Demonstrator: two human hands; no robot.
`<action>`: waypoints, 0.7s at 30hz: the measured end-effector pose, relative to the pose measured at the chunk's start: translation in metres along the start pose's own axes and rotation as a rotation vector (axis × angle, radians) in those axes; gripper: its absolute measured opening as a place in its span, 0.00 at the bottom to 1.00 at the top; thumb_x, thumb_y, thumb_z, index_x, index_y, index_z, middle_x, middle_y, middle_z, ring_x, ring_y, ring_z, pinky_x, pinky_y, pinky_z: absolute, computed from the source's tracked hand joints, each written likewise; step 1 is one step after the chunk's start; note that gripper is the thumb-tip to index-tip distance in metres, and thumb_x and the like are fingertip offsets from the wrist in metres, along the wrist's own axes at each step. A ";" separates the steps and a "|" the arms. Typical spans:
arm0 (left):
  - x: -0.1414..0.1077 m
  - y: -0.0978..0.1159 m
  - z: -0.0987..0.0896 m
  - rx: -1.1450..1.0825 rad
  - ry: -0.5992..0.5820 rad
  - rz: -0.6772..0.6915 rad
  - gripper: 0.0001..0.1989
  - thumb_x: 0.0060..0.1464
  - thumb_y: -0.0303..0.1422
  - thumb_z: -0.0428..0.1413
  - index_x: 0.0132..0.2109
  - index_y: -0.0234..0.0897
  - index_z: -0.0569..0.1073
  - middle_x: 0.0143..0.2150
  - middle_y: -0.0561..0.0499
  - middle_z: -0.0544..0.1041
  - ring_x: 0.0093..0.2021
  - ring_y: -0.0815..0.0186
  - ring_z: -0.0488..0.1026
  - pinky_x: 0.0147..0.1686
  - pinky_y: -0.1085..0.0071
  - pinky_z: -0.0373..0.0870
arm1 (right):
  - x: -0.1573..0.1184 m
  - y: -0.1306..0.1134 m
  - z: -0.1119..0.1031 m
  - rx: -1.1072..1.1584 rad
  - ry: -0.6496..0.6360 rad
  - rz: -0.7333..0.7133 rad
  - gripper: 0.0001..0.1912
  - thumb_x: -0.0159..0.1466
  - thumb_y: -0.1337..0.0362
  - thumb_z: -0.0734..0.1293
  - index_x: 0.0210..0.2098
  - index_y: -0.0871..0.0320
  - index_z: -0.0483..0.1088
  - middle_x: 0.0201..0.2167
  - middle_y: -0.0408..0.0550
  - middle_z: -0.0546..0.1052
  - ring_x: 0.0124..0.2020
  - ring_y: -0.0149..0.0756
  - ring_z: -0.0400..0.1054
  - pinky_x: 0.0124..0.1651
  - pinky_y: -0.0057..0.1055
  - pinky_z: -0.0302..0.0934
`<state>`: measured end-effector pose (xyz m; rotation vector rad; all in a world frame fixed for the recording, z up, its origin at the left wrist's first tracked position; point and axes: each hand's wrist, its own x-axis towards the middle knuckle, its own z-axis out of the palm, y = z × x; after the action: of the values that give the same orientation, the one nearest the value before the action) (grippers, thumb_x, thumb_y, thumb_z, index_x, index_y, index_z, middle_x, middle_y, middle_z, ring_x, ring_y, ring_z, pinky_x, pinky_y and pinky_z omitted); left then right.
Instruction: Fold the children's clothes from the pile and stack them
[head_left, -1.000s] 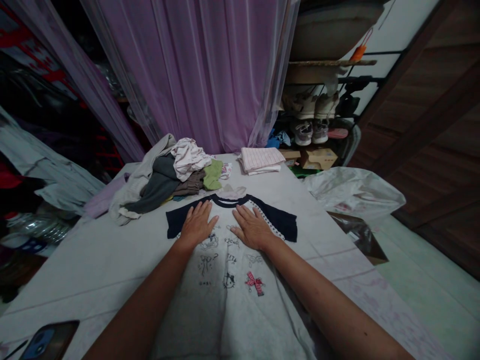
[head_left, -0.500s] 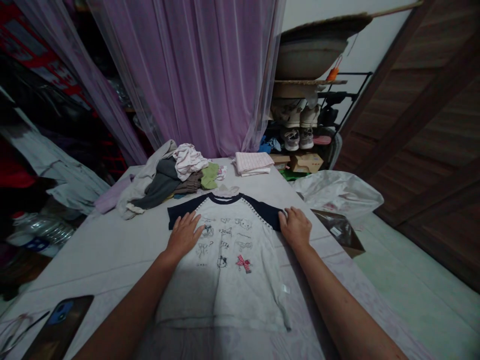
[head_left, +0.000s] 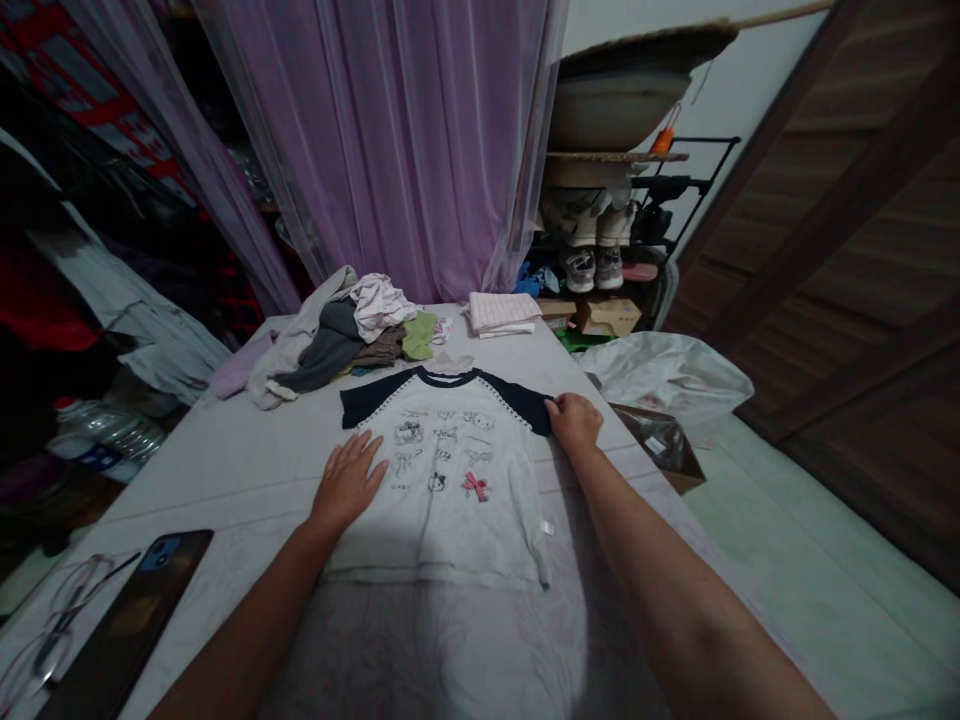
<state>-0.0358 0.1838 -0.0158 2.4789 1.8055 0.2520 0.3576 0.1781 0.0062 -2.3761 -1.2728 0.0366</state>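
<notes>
A small white T-shirt (head_left: 465, 530) with navy raglan sleeves, line drawings and a red bow print lies spread out flat, its collar away from me. My left hand (head_left: 349, 480) rests with fingers spread on the shirt's left edge, just below the left sleeve. At the outer end of the right navy sleeve, my right hand (head_left: 576, 420) pinches the cuff between thumb and fingers.
Crumpled clothes (head_left: 322, 345) lie at the back left of the bed (head_left: 247, 470); a folded pink cloth (head_left: 504, 313) is at the back. Front left are a phone (head_left: 135, 620) and glasses (head_left: 56, 640). A plastic bag (head_left: 667, 380) and box stand right of the bed.
My left hand has slid from the left sleeve down to the shirt's side. My right hand has closed on the right cuff. The whole view has shifted slightly.
</notes>
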 end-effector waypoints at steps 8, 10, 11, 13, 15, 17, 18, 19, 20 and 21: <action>-0.037 -0.003 -0.010 -0.092 0.028 0.121 0.17 0.60 0.38 0.49 0.52 0.42 0.75 0.65 0.47 0.68 0.69 0.54 0.55 0.67 0.50 0.48 | -0.097 -0.007 -0.018 0.394 -0.212 -0.473 0.16 0.65 0.59 0.58 0.44 0.55 0.75 0.45 0.49 0.79 0.50 0.39 0.71 0.55 0.33 0.61; -0.051 -0.006 -0.014 -0.133 0.031 0.169 0.13 0.59 0.38 0.50 0.46 0.44 0.76 0.60 0.49 0.73 0.66 0.56 0.60 0.67 0.50 0.49 | -0.123 -0.007 -0.021 0.389 -0.310 -0.530 0.15 0.65 0.59 0.59 0.40 0.52 0.77 0.40 0.47 0.80 0.45 0.38 0.73 0.51 0.33 0.64; -0.058 -0.007 -0.016 -0.153 0.028 0.188 0.12 0.59 0.38 0.50 0.43 0.44 0.77 0.57 0.50 0.76 0.65 0.57 0.63 0.66 0.51 0.50 | -0.133 -0.006 -0.021 0.380 -0.338 -0.540 0.14 0.65 0.59 0.59 0.38 0.52 0.77 0.39 0.46 0.81 0.43 0.38 0.73 0.49 0.32 0.64; -0.070 -0.010 -0.021 -0.200 0.018 0.226 0.11 0.59 0.38 0.50 0.40 0.45 0.77 0.52 0.50 0.79 0.60 0.60 0.68 0.65 0.54 0.55 | -0.145 -0.004 -0.021 0.379 -0.364 -0.543 0.14 0.64 0.59 0.60 0.38 0.52 0.77 0.38 0.46 0.81 0.42 0.39 0.74 0.48 0.33 0.65; -0.080 -0.013 -0.026 -0.248 0.009 0.265 0.11 0.59 0.39 0.50 0.37 0.45 0.77 0.49 0.51 0.80 0.56 0.62 0.72 0.62 0.59 0.61 | -0.149 -0.001 -0.021 0.396 -0.366 -0.525 0.14 0.64 0.59 0.60 0.38 0.52 0.77 0.39 0.47 0.81 0.42 0.39 0.74 0.48 0.34 0.65; -0.087 -0.016 -0.029 -0.280 0.018 0.261 0.11 0.58 0.40 0.51 0.37 0.45 0.77 0.49 0.51 0.80 0.53 0.63 0.73 0.59 0.63 0.65 | -0.144 0.002 -0.019 0.403 -0.328 -0.475 0.15 0.64 0.59 0.59 0.39 0.53 0.77 0.40 0.47 0.81 0.44 0.40 0.73 0.50 0.35 0.65; -0.088 -0.019 -0.031 -0.288 0.030 0.234 0.11 0.58 0.40 0.51 0.37 0.45 0.77 0.50 0.51 0.79 0.53 0.63 0.73 0.58 0.64 0.67 | -0.138 0.003 -0.019 0.391 -0.290 -0.430 0.15 0.64 0.59 0.58 0.40 0.53 0.76 0.42 0.47 0.80 0.45 0.40 0.73 0.50 0.35 0.65; -0.087 -0.021 -0.032 -0.291 0.047 0.193 0.11 0.58 0.40 0.51 0.38 0.45 0.77 0.50 0.51 0.79 0.53 0.63 0.73 0.57 0.64 0.67 | -0.130 0.004 -0.019 0.367 -0.239 -0.379 0.16 0.64 0.59 0.58 0.42 0.53 0.76 0.44 0.48 0.80 0.46 0.41 0.73 0.51 0.36 0.65; -0.084 -0.024 -0.033 -0.293 0.065 0.148 0.12 0.58 0.40 0.50 0.39 0.45 0.77 0.51 0.51 0.79 0.54 0.63 0.73 0.57 0.65 0.68 | -0.120 0.004 -0.019 0.333 -0.181 -0.329 0.17 0.64 0.59 0.58 0.45 0.54 0.75 0.46 0.49 0.79 0.48 0.41 0.72 0.53 0.36 0.64; -0.079 -0.027 -0.034 -0.295 0.084 0.106 0.12 0.58 0.40 0.50 0.41 0.45 0.77 0.52 0.51 0.78 0.54 0.63 0.73 0.57 0.65 0.68 | -0.108 0.004 -0.020 0.292 -0.123 -0.286 0.18 0.64 0.60 0.58 0.49 0.55 0.73 0.49 0.51 0.78 0.50 0.42 0.70 0.54 0.37 0.62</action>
<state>-0.0908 0.1161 0.0064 2.3866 1.5347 0.5909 0.3031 0.0823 0.0025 -1.9557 -1.5382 0.2659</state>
